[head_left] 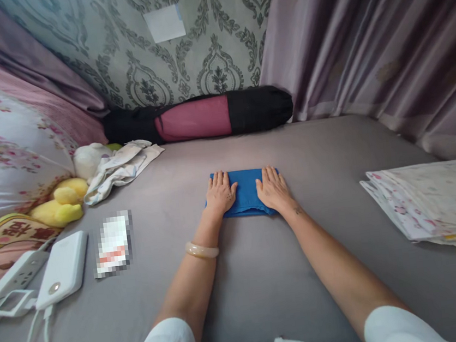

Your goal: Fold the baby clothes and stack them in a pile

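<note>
A folded blue cloth (pixel 247 191) lies flat on the grey bed sheet (pixel 259 266), straight ahead of me. On its left side rests my left hand (pixel 220 194), palm down, with the fingers stretched forward. My right hand (pixel 272 189) lies the same way on the cloth's right side. Both thumbs point inward, and the middle of the cloth shows between them. Its near edge looks slightly uneven. A pale bangle (pixel 202 250) circles my left wrist.
Along the wall lies a long black and pink bag (pixel 193 119). To the left are a crumpled cloth (pixel 123 169), a yellow plush toy (pixel 61 203), a white power bank (pixel 63 269) with cables and a power strip (pixel 15 277). Folded patterned fabric (pixel 445 198) sits at right.
</note>
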Tool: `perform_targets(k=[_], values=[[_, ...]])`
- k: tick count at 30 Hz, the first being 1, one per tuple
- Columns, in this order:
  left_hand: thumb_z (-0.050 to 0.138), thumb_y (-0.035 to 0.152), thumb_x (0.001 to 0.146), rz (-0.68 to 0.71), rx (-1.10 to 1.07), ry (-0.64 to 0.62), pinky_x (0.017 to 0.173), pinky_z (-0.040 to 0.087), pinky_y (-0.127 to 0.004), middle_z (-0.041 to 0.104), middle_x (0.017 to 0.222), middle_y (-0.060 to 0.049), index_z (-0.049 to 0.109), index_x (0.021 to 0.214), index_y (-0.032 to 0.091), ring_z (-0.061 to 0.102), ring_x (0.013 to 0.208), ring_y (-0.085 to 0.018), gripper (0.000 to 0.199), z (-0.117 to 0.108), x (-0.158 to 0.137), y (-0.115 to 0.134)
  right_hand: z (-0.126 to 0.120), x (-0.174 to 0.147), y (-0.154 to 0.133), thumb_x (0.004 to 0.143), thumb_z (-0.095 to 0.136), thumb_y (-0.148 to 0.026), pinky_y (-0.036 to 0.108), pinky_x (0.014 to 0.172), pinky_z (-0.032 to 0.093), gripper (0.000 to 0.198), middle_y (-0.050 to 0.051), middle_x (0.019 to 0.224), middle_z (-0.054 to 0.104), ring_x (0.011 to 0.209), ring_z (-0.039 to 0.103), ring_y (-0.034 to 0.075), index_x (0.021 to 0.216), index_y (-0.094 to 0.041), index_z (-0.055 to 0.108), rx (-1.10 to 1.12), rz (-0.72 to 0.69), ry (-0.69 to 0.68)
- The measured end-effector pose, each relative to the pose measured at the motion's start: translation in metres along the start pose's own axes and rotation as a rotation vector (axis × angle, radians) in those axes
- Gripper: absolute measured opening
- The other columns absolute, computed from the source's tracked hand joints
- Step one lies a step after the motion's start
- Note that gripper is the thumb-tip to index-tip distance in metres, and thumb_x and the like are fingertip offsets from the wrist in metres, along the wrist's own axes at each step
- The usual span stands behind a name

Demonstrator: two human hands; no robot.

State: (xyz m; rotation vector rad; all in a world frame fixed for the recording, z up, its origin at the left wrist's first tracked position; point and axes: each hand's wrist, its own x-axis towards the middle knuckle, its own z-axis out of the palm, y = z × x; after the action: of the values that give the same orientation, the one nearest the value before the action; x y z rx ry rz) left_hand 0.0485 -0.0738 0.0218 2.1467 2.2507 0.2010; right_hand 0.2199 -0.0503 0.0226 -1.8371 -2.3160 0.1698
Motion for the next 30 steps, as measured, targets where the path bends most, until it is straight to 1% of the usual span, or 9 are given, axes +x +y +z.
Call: perform_targets(k=[4,8,13,16,19,22,25,27,30], values=[[0.021,0.043,0.099,0.033,-0.001,0.055,0.119,0.019,-0.045,0.030,0.155,-0.019,0.035,0.147,0.004,0.023,0.146,-0.028,0.063,0.000,-0.005,0.019,0.000,-0.004,-0.009,0.098,0.021,-0.036,0.050,0.115,0.020,0.062,0.022,0.156,0.026,0.145,0.021,0.033,0.148,0.001,0.030,-0.010,0.035,0.025],[0.020,0.039,0.100,0.065,-0.005,0.047,0.119,0.018,-0.044,0.029,0.155,-0.018,0.034,0.147,0.003,0.023,0.146,-0.027,0.060,0.006,-0.010,0.033,0.004,-0.007,-0.015,0.097,0.023,-0.033,0.051,0.116,0.019,0.062,0.022,0.157,0.023,0.145,0.019,0.032,0.148,0.002,0.029,-0.022,0.042,0.016],[0.021,0.040,0.100,0.070,0.002,0.057,0.119,0.019,-0.044,0.031,0.155,-0.018,0.036,0.146,0.004,0.025,0.145,-0.028,0.061,0.012,-0.011,0.033,0.005,-0.008,-0.016,0.097,0.025,-0.033,0.051,0.116,0.018,0.062,0.020,0.157,0.024,0.145,0.020,0.031,0.148,0.002,0.030,-0.037,0.051,0.018],[0.023,0.038,0.099,0.071,0.001,0.086,0.118,0.020,-0.045,0.034,0.154,-0.018,0.038,0.145,0.005,0.028,0.144,-0.028,0.058,0.011,-0.011,0.034,0.005,-0.008,-0.016,0.097,0.026,-0.033,0.050,0.116,0.018,0.061,0.020,0.156,0.026,0.144,0.021,0.031,0.148,0.001,0.031,-0.045,0.051,0.032],[0.026,0.035,0.099,0.071,-0.022,0.099,0.117,0.023,-0.044,0.037,0.152,-0.020,0.041,0.142,0.003,0.031,0.143,-0.029,0.056,0.007,-0.013,0.036,0.005,-0.009,-0.016,0.097,0.026,-0.033,0.050,0.115,0.019,0.061,0.020,0.156,0.026,0.144,0.022,0.031,0.147,0.001,0.031,-0.051,0.047,0.035],[0.026,0.036,0.099,0.069,-0.042,0.111,0.116,0.025,-0.044,0.040,0.149,-0.022,0.044,0.140,0.002,0.033,0.141,-0.029,0.055,0.004,-0.021,0.032,0.004,-0.008,-0.016,0.097,0.025,-0.033,0.050,0.115,0.020,0.061,0.020,0.156,0.027,0.144,0.021,0.031,0.147,0.001,0.031,-0.063,0.049,0.032],[0.029,0.041,0.099,0.057,-0.029,0.128,0.116,0.024,-0.046,0.039,0.149,-0.023,0.043,0.140,0.002,0.032,0.142,-0.031,0.058,0.001,-0.037,0.021,0.001,-0.007,-0.022,0.097,0.026,-0.033,0.050,0.116,0.016,0.062,0.021,0.156,0.027,0.144,0.020,0.032,0.147,0.003,0.031,-0.074,0.054,0.015],[0.031,0.044,0.098,0.034,-0.017,0.143,0.117,0.022,-0.048,0.038,0.150,-0.023,0.043,0.141,0.003,0.030,0.142,-0.032,0.060,0.000,-0.050,0.011,0.000,-0.008,-0.032,0.097,0.025,-0.033,0.049,0.117,0.013,0.062,0.021,0.156,0.026,0.145,0.019,0.031,0.147,0.003,0.030,-0.066,0.022,0.005],[0.032,0.047,0.098,-0.028,-0.039,0.147,0.116,0.024,-0.050,0.035,0.152,-0.022,0.041,0.142,0.004,0.029,0.143,-0.034,0.062,0.001,-0.069,-0.005,0.001,-0.010,-0.049,0.098,0.023,-0.035,0.046,0.117,0.012,0.063,0.020,0.157,0.023,0.146,0.016,0.030,0.149,0.002,0.026,-0.027,-0.062,-0.011]])
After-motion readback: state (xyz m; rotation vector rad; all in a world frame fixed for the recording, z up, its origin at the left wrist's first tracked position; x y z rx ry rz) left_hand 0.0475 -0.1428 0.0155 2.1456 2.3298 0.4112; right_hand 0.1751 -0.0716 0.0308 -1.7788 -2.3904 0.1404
